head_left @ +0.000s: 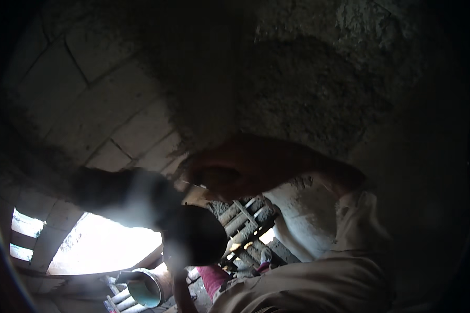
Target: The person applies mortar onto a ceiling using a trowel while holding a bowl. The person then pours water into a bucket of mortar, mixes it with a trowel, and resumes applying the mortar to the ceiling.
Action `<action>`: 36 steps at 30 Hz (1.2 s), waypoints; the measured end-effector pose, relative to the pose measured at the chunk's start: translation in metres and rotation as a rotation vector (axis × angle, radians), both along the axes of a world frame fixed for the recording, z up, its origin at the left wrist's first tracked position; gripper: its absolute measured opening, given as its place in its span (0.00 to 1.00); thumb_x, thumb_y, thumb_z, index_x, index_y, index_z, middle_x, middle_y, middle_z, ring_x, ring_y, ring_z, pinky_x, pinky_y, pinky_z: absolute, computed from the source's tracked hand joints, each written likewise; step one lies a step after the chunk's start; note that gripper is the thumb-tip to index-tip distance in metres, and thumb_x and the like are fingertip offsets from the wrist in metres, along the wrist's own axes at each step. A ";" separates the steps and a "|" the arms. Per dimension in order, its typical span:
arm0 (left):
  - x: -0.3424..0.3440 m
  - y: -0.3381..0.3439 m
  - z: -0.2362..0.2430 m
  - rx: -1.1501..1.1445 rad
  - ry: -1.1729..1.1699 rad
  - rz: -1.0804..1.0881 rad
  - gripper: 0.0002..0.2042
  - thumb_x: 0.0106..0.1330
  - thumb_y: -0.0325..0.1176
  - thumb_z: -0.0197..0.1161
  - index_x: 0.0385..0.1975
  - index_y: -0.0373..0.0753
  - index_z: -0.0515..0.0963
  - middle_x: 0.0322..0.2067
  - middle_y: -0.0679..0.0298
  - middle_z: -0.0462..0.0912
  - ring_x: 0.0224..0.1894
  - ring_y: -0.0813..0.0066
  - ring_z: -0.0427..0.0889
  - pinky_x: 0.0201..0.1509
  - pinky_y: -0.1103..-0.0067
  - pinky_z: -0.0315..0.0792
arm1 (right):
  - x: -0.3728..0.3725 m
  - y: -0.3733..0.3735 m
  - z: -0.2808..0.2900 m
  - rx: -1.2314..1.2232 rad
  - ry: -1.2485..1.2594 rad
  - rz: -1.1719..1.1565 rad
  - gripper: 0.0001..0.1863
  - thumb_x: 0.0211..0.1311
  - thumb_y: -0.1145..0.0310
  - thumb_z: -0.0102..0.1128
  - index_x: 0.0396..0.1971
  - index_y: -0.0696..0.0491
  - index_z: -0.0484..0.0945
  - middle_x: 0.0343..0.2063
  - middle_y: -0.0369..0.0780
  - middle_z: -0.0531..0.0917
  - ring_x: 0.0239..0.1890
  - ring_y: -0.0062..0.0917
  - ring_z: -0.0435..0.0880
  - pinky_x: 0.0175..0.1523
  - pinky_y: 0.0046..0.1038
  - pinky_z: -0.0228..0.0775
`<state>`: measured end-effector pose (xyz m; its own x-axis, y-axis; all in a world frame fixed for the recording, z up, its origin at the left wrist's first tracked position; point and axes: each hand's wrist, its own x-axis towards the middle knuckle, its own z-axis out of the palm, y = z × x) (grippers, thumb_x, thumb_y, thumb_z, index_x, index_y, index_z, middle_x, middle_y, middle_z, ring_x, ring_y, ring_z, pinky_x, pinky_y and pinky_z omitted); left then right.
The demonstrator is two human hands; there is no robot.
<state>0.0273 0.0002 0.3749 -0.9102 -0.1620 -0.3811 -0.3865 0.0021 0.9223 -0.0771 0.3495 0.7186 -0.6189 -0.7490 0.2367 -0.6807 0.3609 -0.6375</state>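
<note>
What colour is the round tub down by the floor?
The tub looks teal blue-green inside with a pale rim, seen dimly in the head view.

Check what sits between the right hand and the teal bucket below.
In the head view, a dark rounded object lies between the right hand and the teal bucket; it is too dim to identify.

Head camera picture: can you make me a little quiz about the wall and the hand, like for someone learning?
1. True or false: the wall shows bare bricks on the left and a rough plaster patch further right.
2. Pick one. The right hand is: A) raised up by the wall, B) dipped in a bucket, C) out of the picture.
3. Fill the gap: the round open container at the bottom edge is ___ inside.

Key: 1 true. 2 A. 3 teal.
</note>
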 end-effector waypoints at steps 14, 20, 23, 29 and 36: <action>0.052 -0.042 0.057 -0.032 -0.105 0.281 0.34 0.46 0.23 0.54 0.61 0.36 0.63 0.34 0.63 0.74 0.28 0.79 0.72 0.31 0.81 0.69 | 0.139 0.243 0.084 -0.340 0.274 -1.493 0.30 0.58 0.60 0.60 0.62 0.50 0.67 0.42 0.35 0.73 0.39 0.20 0.69 0.41 0.22 0.64; 0.027 -0.008 -0.012 -0.164 -0.181 -0.069 0.26 0.51 0.24 0.54 0.56 0.37 0.70 0.35 0.61 0.76 0.33 0.74 0.76 0.35 0.78 0.72 | 0.245 0.231 -0.056 -0.258 -0.229 -1.426 0.24 0.63 0.60 0.58 0.57 0.49 0.69 0.24 0.28 0.73 0.20 0.09 0.64 0.23 0.14 0.56; 0.029 0.016 0.003 -0.257 -0.135 -0.140 0.26 0.53 0.24 0.54 0.57 0.38 0.69 0.37 0.58 0.78 0.35 0.70 0.78 0.37 0.76 0.73 | 0.241 0.153 -0.199 0.267 -0.515 -1.165 0.21 0.55 0.71 0.58 0.51 0.50 0.71 0.28 0.40 0.78 0.24 0.24 0.78 0.31 0.31 0.72; 0.003 0.109 -0.012 -0.473 0.066 -0.418 0.27 0.57 0.24 0.53 0.60 0.40 0.67 0.41 0.53 0.81 0.38 0.62 0.82 0.40 0.71 0.75 | 0.224 0.063 -0.334 0.846 -0.006 -0.808 0.15 0.62 0.67 0.53 0.48 0.51 0.69 0.25 0.41 0.73 0.21 0.29 0.81 0.19 0.31 0.73; -0.009 0.196 0.034 -0.597 0.200 -0.494 0.25 0.51 0.25 0.54 0.53 0.40 0.74 0.32 0.50 0.83 0.30 0.61 0.83 0.35 0.68 0.75 | 0.211 0.054 -0.429 0.513 -0.454 -0.926 0.10 0.60 0.68 0.52 0.42 0.53 0.71 0.34 0.49 0.80 0.33 0.44 0.83 0.35 0.44 0.76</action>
<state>0.0181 0.1960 0.4089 -0.9719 0.1520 -0.1795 -0.0400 0.6451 0.7630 0.1336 0.4040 0.2899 -0.9323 0.0931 -0.3496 0.2351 0.8904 -0.3897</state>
